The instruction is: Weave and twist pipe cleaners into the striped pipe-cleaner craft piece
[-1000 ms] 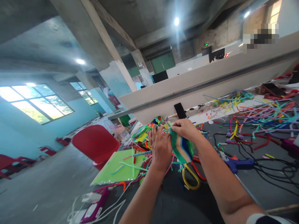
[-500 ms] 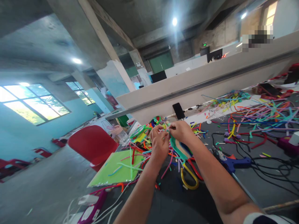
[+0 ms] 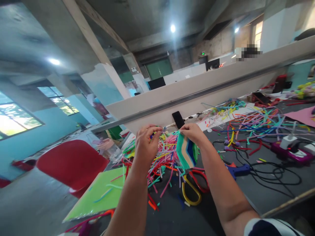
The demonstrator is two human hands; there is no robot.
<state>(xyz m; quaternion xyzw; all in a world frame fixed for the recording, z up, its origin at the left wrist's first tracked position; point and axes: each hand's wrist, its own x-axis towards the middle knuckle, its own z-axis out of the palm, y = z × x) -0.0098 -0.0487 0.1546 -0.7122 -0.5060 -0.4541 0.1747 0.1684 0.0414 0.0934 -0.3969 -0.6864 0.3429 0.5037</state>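
Note:
My right hand (image 3: 193, 133) pinches the top edge of a striped piece of fuzzy pipe cleaners (image 3: 183, 152), with green, beige and dark blue bands side by side. The piece hangs below the fingers, over the table. To its left, my left hand (image 3: 149, 139) is raised with thumb and fingertips pinched together, apart from the striped piece. Whatever those fingertips hold is too small to make out. Beneath both hands spreads a tangle of loose coloured pipe cleaners (image 3: 164, 154). A yellow loop (image 3: 191, 204) lies nearer to me.
Behind my hands a black phone (image 3: 177, 119) leans near the low partition (image 3: 157, 103). A blue glue gun (image 3: 240, 171), cables and a purple power strip (image 3: 278, 149) lie on the right. A green sheet (image 3: 98, 193) and a red chair (image 3: 71, 164) are on the left.
My left hand has moved left, away from the right hand and the striped piece. The right hand still holds the piece, which now shows more of its bands. The view has swung right.

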